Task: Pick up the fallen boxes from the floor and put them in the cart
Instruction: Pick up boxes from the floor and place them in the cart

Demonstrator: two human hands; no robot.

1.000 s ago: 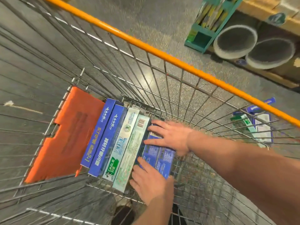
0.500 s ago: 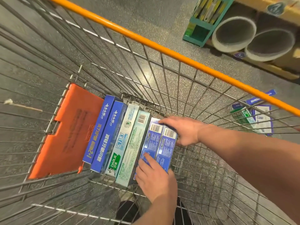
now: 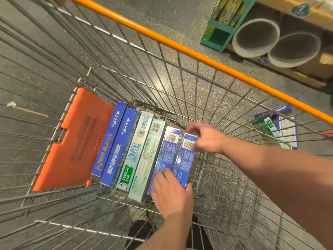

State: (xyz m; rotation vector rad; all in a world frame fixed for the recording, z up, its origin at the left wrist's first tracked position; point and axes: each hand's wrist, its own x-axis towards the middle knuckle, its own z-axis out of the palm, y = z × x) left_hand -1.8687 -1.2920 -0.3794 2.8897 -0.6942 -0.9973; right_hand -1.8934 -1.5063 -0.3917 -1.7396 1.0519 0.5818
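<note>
Inside the wire cart (image 3: 207, 98) several long boxes lie side by side on the bottom: two dark blue ones (image 3: 115, 141), two pale green ones (image 3: 142, 159), and two blue boxes with barcodes (image 3: 173, 152) at the right end of the row. My left hand (image 3: 171, 195) clasps the near end of the two barcode boxes, fingers on top and thumb on the right side. At their far end, my right hand (image 3: 205, 138) pinches the corner of the rightmost one. More fallen boxes (image 3: 281, 129), blue and green, lie on the floor beyond the cart's right wall.
An orange plastic flap (image 3: 75, 141) lies in the cart left of the boxes. The orange handle bar (image 3: 198, 55) crosses the view. A green display rack (image 3: 221, 24) and two large tubes (image 3: 257, 37) stand on the floor at upper right.
My right hand slid off the top of the two barcode boxes to their far right corner, uncovering the barcodes. My left hand stayed on the near end, and the boxes now lie straight beside the row.
</note>
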